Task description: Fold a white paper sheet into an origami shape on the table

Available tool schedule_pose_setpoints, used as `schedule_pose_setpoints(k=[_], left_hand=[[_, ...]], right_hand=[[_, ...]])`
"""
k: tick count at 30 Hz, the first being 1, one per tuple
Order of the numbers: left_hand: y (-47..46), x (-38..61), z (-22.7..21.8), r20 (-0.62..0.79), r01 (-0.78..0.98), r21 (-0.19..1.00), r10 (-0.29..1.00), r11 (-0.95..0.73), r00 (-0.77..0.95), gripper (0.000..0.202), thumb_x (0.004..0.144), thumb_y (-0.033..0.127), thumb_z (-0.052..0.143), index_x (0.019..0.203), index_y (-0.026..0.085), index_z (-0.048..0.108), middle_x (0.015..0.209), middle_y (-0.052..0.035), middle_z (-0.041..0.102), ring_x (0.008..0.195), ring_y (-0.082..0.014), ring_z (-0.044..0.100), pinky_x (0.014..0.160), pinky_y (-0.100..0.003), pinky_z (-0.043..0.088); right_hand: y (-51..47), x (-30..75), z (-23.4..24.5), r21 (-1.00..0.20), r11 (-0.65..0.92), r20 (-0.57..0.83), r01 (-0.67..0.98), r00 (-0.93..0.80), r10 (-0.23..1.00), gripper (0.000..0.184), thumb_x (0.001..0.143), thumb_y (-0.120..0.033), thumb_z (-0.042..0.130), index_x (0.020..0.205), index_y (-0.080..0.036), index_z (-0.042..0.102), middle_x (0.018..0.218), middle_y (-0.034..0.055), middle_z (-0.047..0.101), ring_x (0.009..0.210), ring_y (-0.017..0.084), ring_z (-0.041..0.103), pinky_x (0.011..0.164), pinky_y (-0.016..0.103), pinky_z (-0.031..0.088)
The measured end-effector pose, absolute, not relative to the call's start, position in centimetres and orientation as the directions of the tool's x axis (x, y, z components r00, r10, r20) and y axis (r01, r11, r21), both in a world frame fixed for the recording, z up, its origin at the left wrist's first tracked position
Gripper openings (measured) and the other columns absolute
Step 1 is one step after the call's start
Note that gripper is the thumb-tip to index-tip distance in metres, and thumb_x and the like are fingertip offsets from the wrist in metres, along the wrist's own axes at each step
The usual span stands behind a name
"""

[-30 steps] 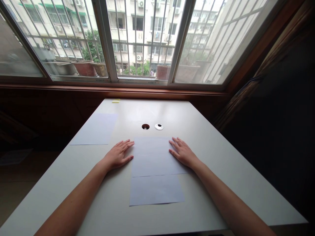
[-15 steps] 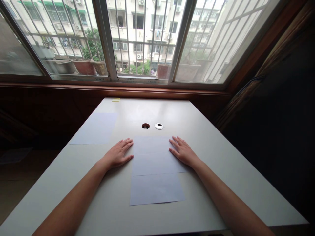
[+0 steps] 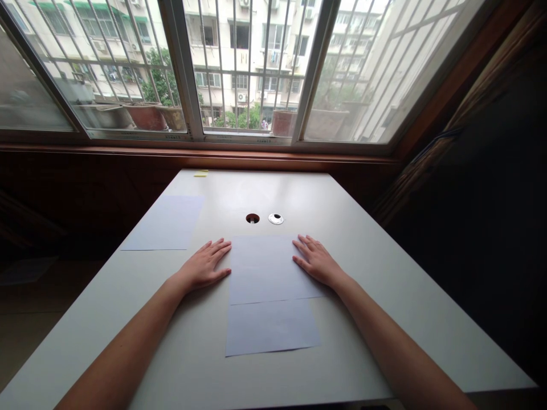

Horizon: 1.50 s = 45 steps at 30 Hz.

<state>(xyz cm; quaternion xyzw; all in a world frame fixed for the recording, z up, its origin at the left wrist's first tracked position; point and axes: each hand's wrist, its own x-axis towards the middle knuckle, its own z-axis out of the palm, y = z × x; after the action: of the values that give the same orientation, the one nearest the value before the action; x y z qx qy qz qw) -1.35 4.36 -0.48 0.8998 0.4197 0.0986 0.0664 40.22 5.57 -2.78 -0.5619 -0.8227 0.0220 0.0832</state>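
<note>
A pale sheet of paper (image 3: 267, 285) lies in front of me on the white table (image 3: 367, 273), folded so its upper flap covers the top part. My left hand (image 3: 205, 265) rests flat at the sheet's left edge, fingers stretched out. On the right edge of the folded flap my right hand (image 3: 314, 261) lies flat, fingers apart. Neither hand holds anything.
A second pale sheet (image 3: 166, 222) lies at the table's left side. A cable hole (image 3: 252, 218) and its round metal cap (image 3: 276, 218) sit beyond the folded sheet. A small yellow note (image 3: 200, 174) is at the far edge, below the barred window (image 3: 239, 74).
</note>
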Motion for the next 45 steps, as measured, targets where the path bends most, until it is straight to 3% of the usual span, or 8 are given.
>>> schedule_pose_setpoints(k=[31,45], left_hand=[[4.5,-1.1,-0.5,0.109,0.745,0.187,0.767,-0.64,0.632,0.071,0.095,0.062,0.04,0.154,0.027,0.024,0.158,-0.003,0.031,0.148,-0.0245,0.023,0.122,-0.042,0.014],[1.3,-2.2,-0.5,0.13,0.722,0.278,0.769,-0.634,0.625,0.077,0.09,0.058,0.055,0.153,0.025,0.027,0.153,-0.0098,0.038,0.146,-0.0325,0.026,0.121,-0.054,0.019]], right_hand=[[5.6,39.8,-2.4,-0.06,0.342,0.057,0.938,-0.339,0.939,0.066,0.096,-0.064,0.026,0.151,-0.028,0.035,0.161,0.0048,0.025,0.149,0.029,0.019,0.12,0.05,0.017],[5.4,40.0,-2.2,-0.071,0.337,0.06,0.939,-0.333,0.941,0.067,0.096,-0.066,0.025,0.151,-0.029,0.035,0.161,0.0039,0.024,0.149,0.028,0.018,0.12,0.05,0.016]])
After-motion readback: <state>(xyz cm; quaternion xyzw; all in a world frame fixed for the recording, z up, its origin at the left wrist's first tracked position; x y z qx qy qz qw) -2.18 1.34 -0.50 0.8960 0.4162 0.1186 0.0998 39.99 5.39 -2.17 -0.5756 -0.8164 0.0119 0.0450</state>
